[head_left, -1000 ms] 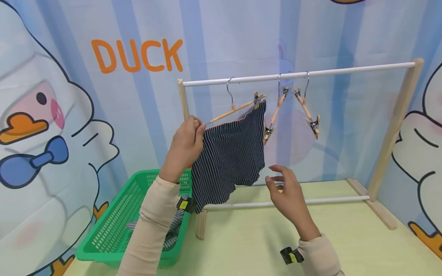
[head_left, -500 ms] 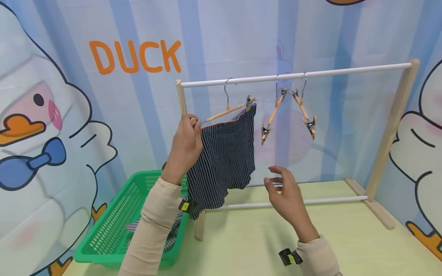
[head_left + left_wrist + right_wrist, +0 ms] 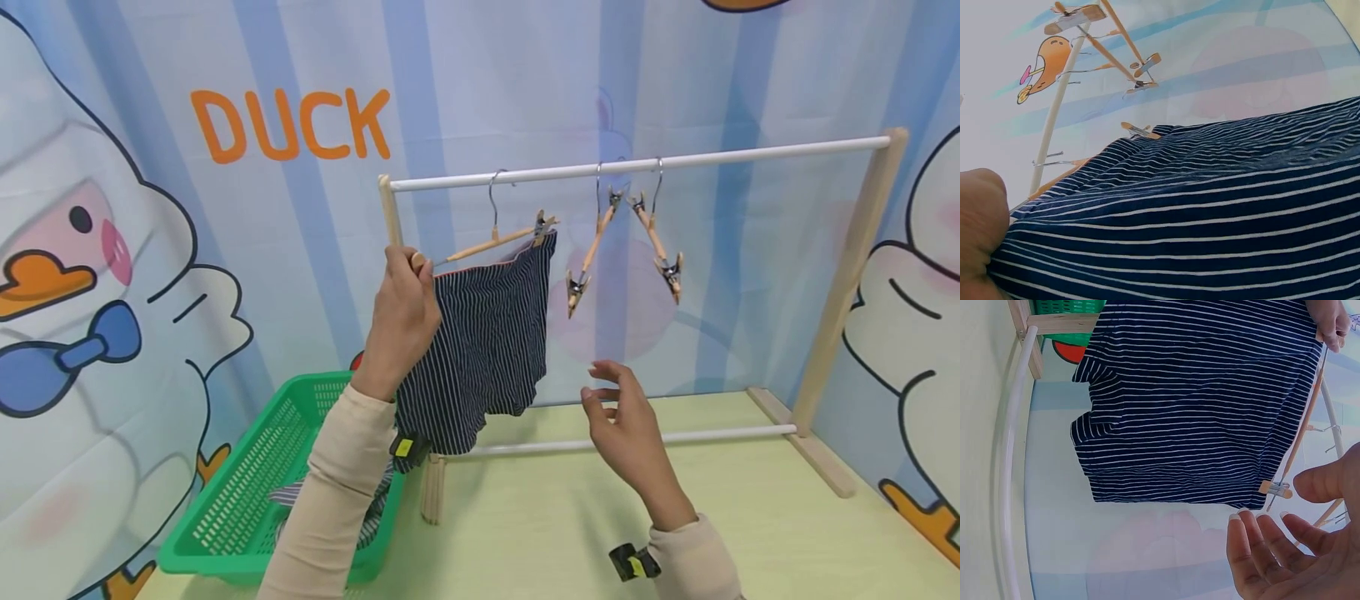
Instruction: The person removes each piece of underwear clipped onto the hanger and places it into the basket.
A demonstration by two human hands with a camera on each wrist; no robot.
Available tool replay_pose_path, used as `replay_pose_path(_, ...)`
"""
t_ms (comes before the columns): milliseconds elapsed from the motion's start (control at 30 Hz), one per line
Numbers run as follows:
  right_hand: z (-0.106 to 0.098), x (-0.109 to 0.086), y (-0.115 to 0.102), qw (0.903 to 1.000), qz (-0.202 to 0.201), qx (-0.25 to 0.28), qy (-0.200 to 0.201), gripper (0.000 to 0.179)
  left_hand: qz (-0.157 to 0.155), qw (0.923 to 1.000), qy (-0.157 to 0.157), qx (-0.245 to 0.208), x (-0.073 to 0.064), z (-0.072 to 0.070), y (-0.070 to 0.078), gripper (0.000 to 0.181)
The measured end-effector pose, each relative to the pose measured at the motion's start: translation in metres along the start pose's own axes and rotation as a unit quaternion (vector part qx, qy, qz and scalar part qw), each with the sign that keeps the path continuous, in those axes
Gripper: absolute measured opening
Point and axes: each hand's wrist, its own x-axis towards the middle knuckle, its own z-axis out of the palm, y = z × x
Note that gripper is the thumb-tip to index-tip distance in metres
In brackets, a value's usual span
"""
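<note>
Navy shorts with white stripes (image 3: 487,350) hang from a wooden clip hanger (image 3: 487,247), whose hook sits on the rack's white top rail. A clip (image 3: 542,225) grips the waistband's right end. At the left end, my left hand (image 3: 405,312) pinches the other clip, with the waistband's corner beside it; its jaws are hidden by the fingers. My right hand (image 3: 626,425) is held in the air right of the shorts, fingers loosely bent and holding nothing. In the right wrist view, its fingertips are near the shorts' clipped corner (image 3: 1254,503).
Two more clip hangers (image 3: 595,250) (image 3: 660,242) hang to the right on the top rail (image 3: 750,156). A green basket (image 3: 225,508) with striped cloth (image 3: 375,508) inside stands at left, partly behind my left forearm. The rack's lower rail (image 3: 720,435) runs above the pale table.
The hanger's right end and the shorts have swung left, away from my right hand. My left hand keeps its pinch at the left end. My right hand has barely moved.
</note>
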Motion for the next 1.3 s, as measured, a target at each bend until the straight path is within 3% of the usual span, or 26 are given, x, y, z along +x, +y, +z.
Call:
replay_pose_path(800, 0.000, -0.001, 0.005, 0.9998, 0.021, -0.003, -0.007, 0.043, -0.006, 0.9988, 0.047, -0.015, 0.003, 0.005, 0.006, 0.028)
replay_pose_path(1300, 0.003, -0.002, 0.011, 0.9998, 0.020, -0.003, 0.000, 0.042, 0.027, 0.9971, 0.070, -0.016, -0.012, 0.001, 0.005, 0.025)
